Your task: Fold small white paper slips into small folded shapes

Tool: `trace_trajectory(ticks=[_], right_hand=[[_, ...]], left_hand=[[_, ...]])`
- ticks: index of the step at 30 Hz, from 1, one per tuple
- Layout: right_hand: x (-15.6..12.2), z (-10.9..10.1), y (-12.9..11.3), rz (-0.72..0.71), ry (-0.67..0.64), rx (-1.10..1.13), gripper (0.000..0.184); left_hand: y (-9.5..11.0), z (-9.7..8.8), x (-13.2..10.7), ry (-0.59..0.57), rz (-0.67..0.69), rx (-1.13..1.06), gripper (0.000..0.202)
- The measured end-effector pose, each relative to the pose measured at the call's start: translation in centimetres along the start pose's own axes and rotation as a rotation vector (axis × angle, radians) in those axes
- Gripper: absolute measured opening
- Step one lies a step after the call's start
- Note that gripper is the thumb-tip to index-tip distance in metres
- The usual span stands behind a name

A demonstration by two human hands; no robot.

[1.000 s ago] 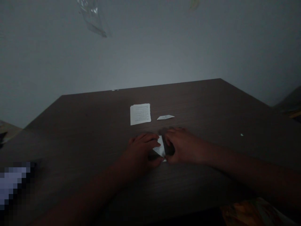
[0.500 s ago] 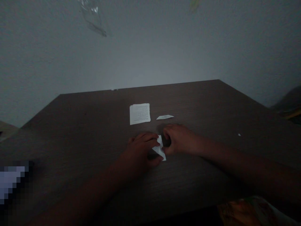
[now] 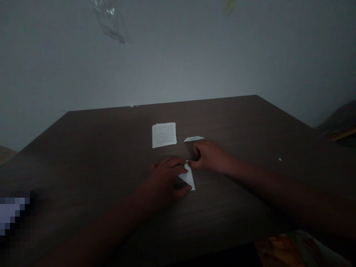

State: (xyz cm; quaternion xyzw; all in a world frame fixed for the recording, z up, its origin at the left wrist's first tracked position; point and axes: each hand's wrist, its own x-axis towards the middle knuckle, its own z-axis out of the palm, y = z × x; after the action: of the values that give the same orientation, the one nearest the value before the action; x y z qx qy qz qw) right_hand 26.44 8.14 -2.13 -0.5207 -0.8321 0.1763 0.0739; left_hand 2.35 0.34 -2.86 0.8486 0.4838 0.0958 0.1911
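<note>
The left hand (image 3: 164,180) lies open across a printed paper slip (image 3: 188,178) on the table (image 3: 83,148); the right hand (image 3: 210,155), curled narrow, sits at the slip's top end.

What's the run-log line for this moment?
left hand: on printed paper slip | right hand: at slip's top end | nearby: printed sheet, paper scrap

1. The view came from a camera worn on a person's head, looking from above the near side of a table (image 3: 111,133).
2. It faced forward and down, across the tabletop toward a wall (image 3: 178,63).
3. It looked closely down on the left hand (image 3: 164,180) and right hand (image 3: 211,156), which sat low in the frame.
</note>
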Motion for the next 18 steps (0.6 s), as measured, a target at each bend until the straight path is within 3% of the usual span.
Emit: trace_trajectory(ticks=[9, 18], right_hand=[[0.3, 0.1, -0.1, 0.045, 0.042, 0.03, 0.029], [-2.5, -1.5, -1.7, -0.076, -0.141, -0.039, 0.031]], left_hand=[[0.4, -0.1, -0.1, 0.016, 0.004, -0.013, 0.04], [-0.1, 0.1, 0.0, 0.001, 0.003, -0.02, 0.041]])
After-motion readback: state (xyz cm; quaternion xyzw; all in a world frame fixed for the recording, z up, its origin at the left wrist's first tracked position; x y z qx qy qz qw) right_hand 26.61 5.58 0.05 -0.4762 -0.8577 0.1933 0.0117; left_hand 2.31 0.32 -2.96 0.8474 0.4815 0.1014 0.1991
